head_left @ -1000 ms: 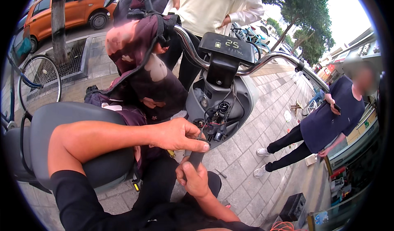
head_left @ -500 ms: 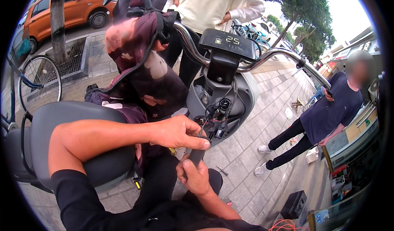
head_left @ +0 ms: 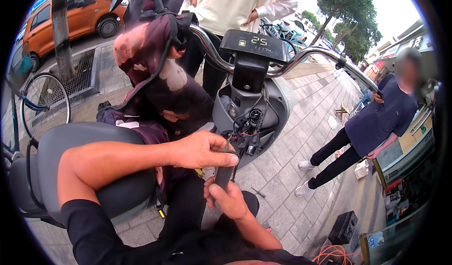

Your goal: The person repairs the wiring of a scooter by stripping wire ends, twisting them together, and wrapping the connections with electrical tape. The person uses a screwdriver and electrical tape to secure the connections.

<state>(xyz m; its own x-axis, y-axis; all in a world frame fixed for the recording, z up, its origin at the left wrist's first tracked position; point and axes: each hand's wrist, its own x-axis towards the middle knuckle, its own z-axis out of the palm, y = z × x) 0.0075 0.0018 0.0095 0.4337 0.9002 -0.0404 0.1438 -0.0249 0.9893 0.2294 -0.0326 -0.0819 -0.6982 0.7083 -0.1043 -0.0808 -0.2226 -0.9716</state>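
"So, from the head view, what is the left hand (head_left: pixel 202 151) doing?"

"Pinching the upper end of a dark grey strip (head_left: pixel 223 176) between thumb and fingers."

"And the right hand (head_left: pixel 229 201)?"

"Closed around the strip lower down, thumb laid against it, so both hands grip the same piece."

"Where is it, exactly?"

"Tilted slightly, near the exposed wires (head_left: pixel 243 134) in the scooter's open grey housing (head_left: pixel 283 102). The dark seat (head_left: pixel 96 136) lies to the left, under the left forearm; the chrome handlebar (head_left: pixel 207 45) and lit display (head_left: pixel 270 49) stand above."
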